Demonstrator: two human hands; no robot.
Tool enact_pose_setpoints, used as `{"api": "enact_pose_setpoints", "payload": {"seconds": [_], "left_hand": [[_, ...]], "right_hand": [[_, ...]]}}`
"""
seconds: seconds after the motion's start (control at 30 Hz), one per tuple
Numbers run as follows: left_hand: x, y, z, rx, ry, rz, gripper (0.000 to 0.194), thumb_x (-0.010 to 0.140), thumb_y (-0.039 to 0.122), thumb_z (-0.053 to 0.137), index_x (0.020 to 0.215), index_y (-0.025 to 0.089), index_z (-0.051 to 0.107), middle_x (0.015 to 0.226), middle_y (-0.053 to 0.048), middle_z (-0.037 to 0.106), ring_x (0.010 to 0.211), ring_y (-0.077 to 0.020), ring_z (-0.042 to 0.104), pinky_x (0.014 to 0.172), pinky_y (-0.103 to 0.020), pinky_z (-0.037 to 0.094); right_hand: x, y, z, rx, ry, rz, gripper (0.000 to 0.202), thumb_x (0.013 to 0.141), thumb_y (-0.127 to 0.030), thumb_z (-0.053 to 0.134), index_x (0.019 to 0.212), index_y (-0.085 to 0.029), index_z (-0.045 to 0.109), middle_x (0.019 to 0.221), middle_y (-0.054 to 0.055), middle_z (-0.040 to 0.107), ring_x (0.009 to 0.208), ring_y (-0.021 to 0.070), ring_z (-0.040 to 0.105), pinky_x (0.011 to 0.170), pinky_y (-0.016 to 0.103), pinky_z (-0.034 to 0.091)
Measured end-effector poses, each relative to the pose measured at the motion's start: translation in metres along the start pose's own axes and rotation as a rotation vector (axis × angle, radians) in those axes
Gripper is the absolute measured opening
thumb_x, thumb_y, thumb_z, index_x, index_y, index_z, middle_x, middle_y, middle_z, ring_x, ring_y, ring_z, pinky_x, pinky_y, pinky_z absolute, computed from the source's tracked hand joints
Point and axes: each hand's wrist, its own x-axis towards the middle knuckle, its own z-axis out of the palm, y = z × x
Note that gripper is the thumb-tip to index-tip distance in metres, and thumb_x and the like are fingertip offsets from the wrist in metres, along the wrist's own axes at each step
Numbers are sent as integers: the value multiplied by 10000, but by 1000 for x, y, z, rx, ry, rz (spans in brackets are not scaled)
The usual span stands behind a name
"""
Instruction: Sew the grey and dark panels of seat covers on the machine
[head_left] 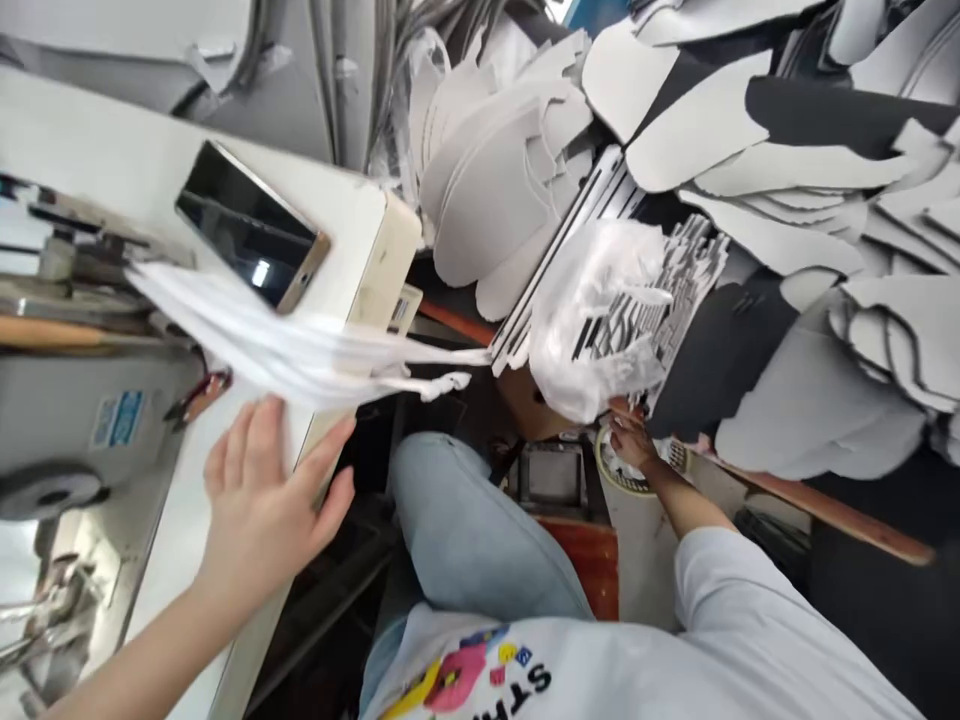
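My left hand (274, 495) has its fingers spread over the edge of the white machine table (360, 240). Its fingertips are at the near side of a bundle of long white fabric strips (300, 350), which is blurred and reaches from the machine past the table edge. Beyond the strips lies a dark-screened phone (251, 225). On the right, my right hand (632, 440) is low beside a clear plastic bag (577, 310) of striped pieces, above a round basket (622, 480). Its fingers are small and partly hidden, so their grip is unclear.
A sewing machine (45, 410) stands at the left. Stacks of grey cut pieces (495, 190) fill the back, and more pale pieces (825, 400) lie at the right above a wooden edge (840, 515). My legs and a reddish-brown wooden surface (589, 560) are below.
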Motion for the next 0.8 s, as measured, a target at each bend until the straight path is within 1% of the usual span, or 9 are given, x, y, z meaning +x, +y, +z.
{"api": "enact_pose_setpoints", "payload": {"seconds": [0.07,0.17,0.27,0.33,0.43,0.57,0.67,0.73,0.8], "left_hand": [[0,2,0,4,-6,6,782,930,247,601,1584,457,225,1724,-22,8,1565,-379,179,1225,-590,252],[-1,6,-3,-47,-51,-40,512,980,310,550,1489,289,497,1711,-123,92,1549,-412,197,1213,-605,234],[1,11,-8,-152,-125,-112,452,987,343,541,1422,228,574,1698,-148,149,1545,-412,206,1218,-617,205],[2,13,-9,-181,-106,-113,472,973,318,549,1434,223,568,1687,-174,180,1542,-420,216,1217,-627,206],[1,12,-5,-180,-41,-84,494,961,303,553,1449,225,560,1664,-203,235,1535,-431,237,1209,-641,230],[-1,11,-4,-206,-24,-75,491,970,290,540,1456,229,555,1632,-206,317,1513,-420,304,1206,-625,279],[-3,11,-5,-240,2,-79,481,958,272,551,1437,242,578,1621,-197,346,1497,-425,337,1197,-639,302],[-4,12,-5,-271,26,-74,485,942,277,578,1426,239,589,1618,-205,347,1488,-437,348,1185,-661,314],[-5,11,-6,-318,43,-54,464,936,297,593,1394,230,616,1615,-210,351,1483,-442,353,1176,-673,324]], "right_hand": [[-32,-6,-3,50,13,-2,335,966,-397,633,1226,-186,638,1278,93,632,1120,229,633,958,445,553],[-76,-31,-25,135,86,-77,229,953,-302,567,1034,-156,723,1161,138,686,1115,254,647,996,474,535],[-104,-74,-67,207,207,-199,286,910,-249,482,977,-203,756,1068,129,718,1110,262,666,967,462,553],[-102,-105,-102,237,291,-245,345,929,-259,432,1040,-232,758,1092,113,721,1117,248,663,955,441,556],[-54,-146,-159,232,390,-224,419,988,-293,359,1108,-243,757,1122,101,708,1112,230,643,957,396,538],[61,-177,-215,113,455,-70,499,1009,-322,299,1245,-165,710,1155,124,661,1074,225,614,978,371,491],[113,-184,-226,-25,381,58,405,922,-253,443,1128,-96,754,1128,181,673,1066,255,601,977,376,467],[122,-188,-223,-118,328,122,349,855,-210,536,1092,-101,768,1206,216,663,1122,299,590,971,409,458],[121,-196,-222,-200,307,174,350,862,-188,536,1119,-110,760,1281,237,640,1169,341,580,975,459,450]]}}
